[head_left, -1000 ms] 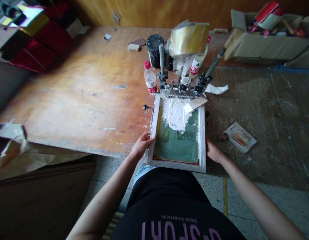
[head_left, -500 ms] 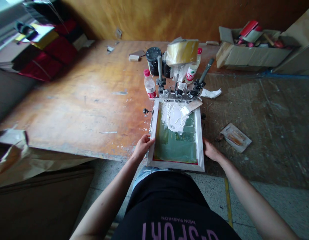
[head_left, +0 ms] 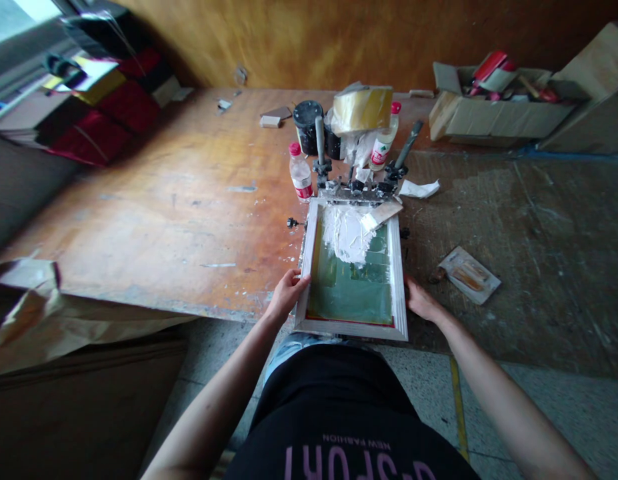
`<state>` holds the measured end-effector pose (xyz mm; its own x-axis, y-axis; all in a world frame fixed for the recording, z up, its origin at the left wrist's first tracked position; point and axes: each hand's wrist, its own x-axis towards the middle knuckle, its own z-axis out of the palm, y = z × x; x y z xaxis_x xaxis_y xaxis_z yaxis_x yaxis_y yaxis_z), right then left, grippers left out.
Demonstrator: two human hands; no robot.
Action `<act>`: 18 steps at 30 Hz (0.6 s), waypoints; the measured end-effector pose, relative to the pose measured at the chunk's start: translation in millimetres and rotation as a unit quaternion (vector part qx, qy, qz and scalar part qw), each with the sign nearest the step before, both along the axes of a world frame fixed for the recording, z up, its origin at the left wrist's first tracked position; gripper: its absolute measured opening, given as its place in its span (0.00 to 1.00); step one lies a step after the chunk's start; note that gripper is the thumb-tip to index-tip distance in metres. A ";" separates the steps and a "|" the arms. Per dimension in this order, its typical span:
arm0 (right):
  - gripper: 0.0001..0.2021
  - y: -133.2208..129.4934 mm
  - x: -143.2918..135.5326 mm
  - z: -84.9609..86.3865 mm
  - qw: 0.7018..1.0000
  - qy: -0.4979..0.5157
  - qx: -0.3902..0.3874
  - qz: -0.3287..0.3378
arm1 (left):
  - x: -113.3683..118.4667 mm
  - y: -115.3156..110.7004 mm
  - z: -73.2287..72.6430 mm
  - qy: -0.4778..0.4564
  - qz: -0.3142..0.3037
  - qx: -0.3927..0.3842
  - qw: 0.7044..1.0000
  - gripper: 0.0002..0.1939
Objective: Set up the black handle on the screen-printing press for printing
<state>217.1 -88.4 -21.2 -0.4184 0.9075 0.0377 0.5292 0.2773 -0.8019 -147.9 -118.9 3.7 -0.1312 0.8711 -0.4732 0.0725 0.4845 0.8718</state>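
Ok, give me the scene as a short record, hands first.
Left hand: grips the frame by its left edge, thumb on top
Right hand: at the frame's right edge; fingers partly hidden
Green panel: inside the frame
White paste: spread on the panel's far part
Flat tool: over the frame's far right corner
Clamp: at the frame's far end
Nearer bottle: red-capped, left of the clamp

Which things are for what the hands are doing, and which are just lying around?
In the job, it seems:
frame, between the left hand and right hand
white paste on it
flat scraper on it
clamp behind it

Probably just lying about:
packet on the right
white scrap
near red-capped bottle
cardboard box
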 end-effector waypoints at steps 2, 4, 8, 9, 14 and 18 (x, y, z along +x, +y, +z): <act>0.28 -0.2 -0.1 0.2 1.000 0.000 0.002 -0.002 | -0.6 -0.7 -1.9 0.009 0.000 0.007 1.000 0.23; 0.28 -0.3 -0.4 0.5 1.000 0.000 0.002 0.000 | -1.0 -1.0 -3.8 0.013 0.001 0.011 1.000 0.23; 0.28 -0.1 -0.9 0.7 1.000 0.000 0.000 -0.002 | -1.5 -0.4 -6.6 -0.004 -0.003 0.005 1.000 0.24; 0.28 -0.1 -1.0 0.8 1.000 0.000 -0.001 -0.002 | -1.5 -0.1 -6.8 -0.015 -0.005 0.002 1.000 0.24; 0.29 -0.4 -1.9 2.5 1.000 0.007 -0.006 0.010 | -1.1 1.6 -2.0 -0.056 -0.015 -0.011 0.998 0.25; 0.29 -0.8 -1.4 1.8 1.000 0.009 -0.007 0.004 | -1.1 2.5 4.9 -0.080 -0.019 -0.023 0.996 0.25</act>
<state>215.7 -89.3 -19.4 -0.4250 0.9046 0.0331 0.5126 0.2706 -0.8149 -149.0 -116.5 8.6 -0.0181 0.8513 -0.5244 -0.0465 0.5232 0.8510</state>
